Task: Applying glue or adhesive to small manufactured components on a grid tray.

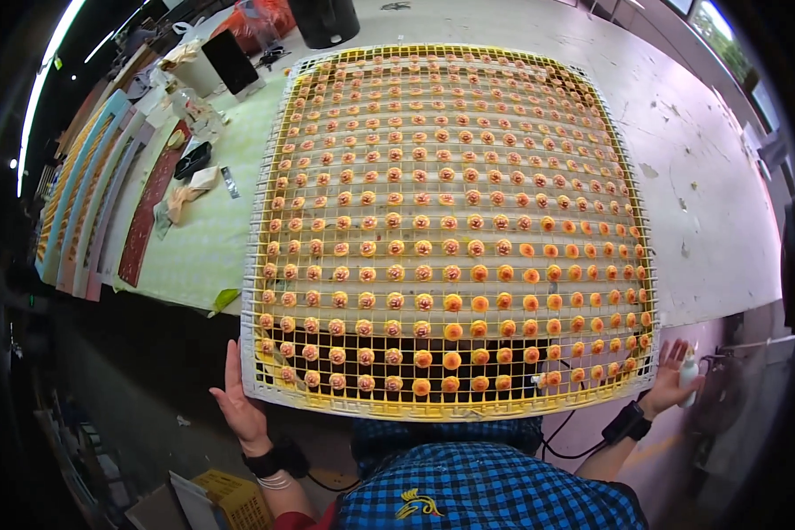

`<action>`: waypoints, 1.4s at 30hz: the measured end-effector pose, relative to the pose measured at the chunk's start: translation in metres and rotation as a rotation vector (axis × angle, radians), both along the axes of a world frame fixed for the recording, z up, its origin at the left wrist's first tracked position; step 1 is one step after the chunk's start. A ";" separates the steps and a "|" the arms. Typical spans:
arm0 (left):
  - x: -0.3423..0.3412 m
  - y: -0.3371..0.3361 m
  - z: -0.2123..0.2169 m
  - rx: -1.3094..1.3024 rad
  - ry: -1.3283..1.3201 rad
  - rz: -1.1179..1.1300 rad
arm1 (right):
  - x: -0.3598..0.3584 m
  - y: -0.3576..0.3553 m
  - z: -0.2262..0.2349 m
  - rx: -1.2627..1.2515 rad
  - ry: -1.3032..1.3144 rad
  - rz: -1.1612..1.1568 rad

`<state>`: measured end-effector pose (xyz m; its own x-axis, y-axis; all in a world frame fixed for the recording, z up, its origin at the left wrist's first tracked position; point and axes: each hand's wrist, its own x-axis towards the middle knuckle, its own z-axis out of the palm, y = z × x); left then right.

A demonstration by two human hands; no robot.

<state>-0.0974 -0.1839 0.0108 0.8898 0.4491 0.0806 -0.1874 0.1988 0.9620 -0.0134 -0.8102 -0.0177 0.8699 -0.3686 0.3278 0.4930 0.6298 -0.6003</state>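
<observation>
Head view shows us gripping a wide yellow-and-white grid tray point(278, 389) by its near corners, held level above the pale table point(724, 221). Our left hand point(238, 402) presses flat against the left edge, fingers straight and together; our right hand point(671, 375) cups the right corner, fingers spread along the rim. Between our fingers run rows of small orange pieces point(450, 305), each sitting loose in a cell. We judge the tray stiff and light but broad; tilting could spill pieces, so opposite edges suit it best.

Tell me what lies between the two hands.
The head view shows the yellow grid tray, filled with small orange pieces, spanning from left hand to right hand.
</observation>
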 end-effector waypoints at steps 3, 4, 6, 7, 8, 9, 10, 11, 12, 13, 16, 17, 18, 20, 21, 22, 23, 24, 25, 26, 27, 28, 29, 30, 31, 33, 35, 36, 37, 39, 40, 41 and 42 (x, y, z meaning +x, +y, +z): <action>0.004 -0.016 0.002 0.037 -0.014 0.089 | -0.008 -0.002 -0.008 0.033 0.090 -0.082; 0.002 -0.014 -0.001 0.045 -0.003 0.103 | -0.009 0.002 -0.007 0.062 0.247 -0.293; -0.003 -0.017 0.003 0.065 0.022 0.122 | -0.016 0.003 -0.002 0.012 0.223 -0.204; -0.004 -0.017 0.004 0.061 0.023 0.126 | -0.017 0.005 -0.002 -0.047 0.208 -0.120; -0.004 -0.019 0.004 0.040 0.014 0.143 | -0.018 0.010 0.000 -0.051 0.332 -0.263; -0.003 -0.020 0.006 0.043 0.006 0.149 | -0.018 0.016 0.003 -0.077 0.379 -0.335; -0.002 -0.020 0.006 0.033 0.008 0.148 | -0.019 0.018 0.004 -0.071 0.378 -0.339; -0.002 -0.021 0.007 0.023 0.012 0.150 | -0.017 0.019 0.005 -0.065 0.377 -0.341; 0.000 -0.022 0.009 0.024 0.009 0.161 | -0.016 0.018 0.007 -0.065 0.375 -0.330; 0.003 -0.024 0.012 0.049 0.014 0.164 | -0.014 0.017 0.009 -0.056 0.360 -0.316; 0.009 -0.021 0.013 0.067 0.012 0.160 | -0.014 0.009 -0.001 -0.083 0.327 -0.258; 0.007 -0.020 0.014 0.061 -0.003 0.154 | -0.014 0.008 -0.002 -0.117 0.301 -0.212; 0.007 -0.017 0.012 0.056 -0.015 0.149 | -0.016 0.008 -0.002 -0.121 0.314 -0.197; 0.009 -0.017 0.012 0.053 -0.014 0.152 | -0.016 0.010 0.003 -0.099 0.322 -0.257; 0.011 -0.016 0.011 0.067 -0.012 0.154 | -0.015 0.020 0.011 -0.083 0.305 -0.281; 0.012 -0.014 0.010 0.087 0.001 0.160 | -0.017 0.019 0.013 -0.060 0.278 -0.164; 0.014 -0.012 0.009 0.095 0.019 0.152 | -0.019 0.019 0.015 -0.043 0.253 -0.049; 0.015 -0.010 0.008 0.096 0.017 0.159 | -0.020 0.019 0.016 -0.019 0.360 -0.121; 0.017 -0.008 0.007 0.096 0.015 0.165 | -0.018 0.021 0.015 -0.023 0.361 -0.105; 0.018 -0.007 0.005 0.094 0.019 0.171 | -0.022 0.017 0.011 -0.053 0.367 -0.160; 0.018 -0.008 0.006 0.093 0.016 0.152 | -0.020 0.031 0.022 -0.084 0.373 -0.214; 0.017 -0.008 0.006 0.091 0.015 0.133 | -0.015 0.044 0.032 0.010 0.533 -0.466; 0.016 -0.008 0.007 0.096 0.017 0.144 | -0.016 0.038 0.025 0.012 0.536 -0.454; 0.013 -0.007 0.007 0.093 0.019 0.138 | -0.017 0.028 0.021 -0.058 0.516 -0.430; 0.011 -0.007 0.008 0.090 0.023 0.132 | -0.019 0.019 0.017 -0.128 0.497 -0.404; 0.013 -0.007 0.009 0.101 0.030 0.114 | -0.030 -0.005 0.010 -0.106 0.469 -0.353; 0.012 -0.006 0.009 0.103 0.036 0.111 | -0.035 -0.041 -0.005 -0.118 0.177 0.174; 0.012 -0.005 0.009 0.093 0.045 0.108 | -0.037 -0.050 -0.011 -0.114 0.177 0.162; 0.012 -0.004 0.008 0.084 0.052 0.109 | -0.037 -0.054 -0.011 -0.123 0.184 0.164; 0.014 -0.003 0.005 0.091 0.056 0.091 | -0.038 -0.059 -0.016 -0.140 0.132 0.151; 0.016 -0.004 0.006 0.080 0.060 0.082 | -0.040 -0.074 -0.025 -0.132 0.103 0.122; 0.015 -0.005 0.007 0.079 0.078 0.084 | -0.032 -0.035 -0.008 -0.104 0.162 0.148; 0.015 -0.004 0.006 0.079 0.069 0.090 | -0.024 -0.010 0.005 -0.088 0.317 -0.078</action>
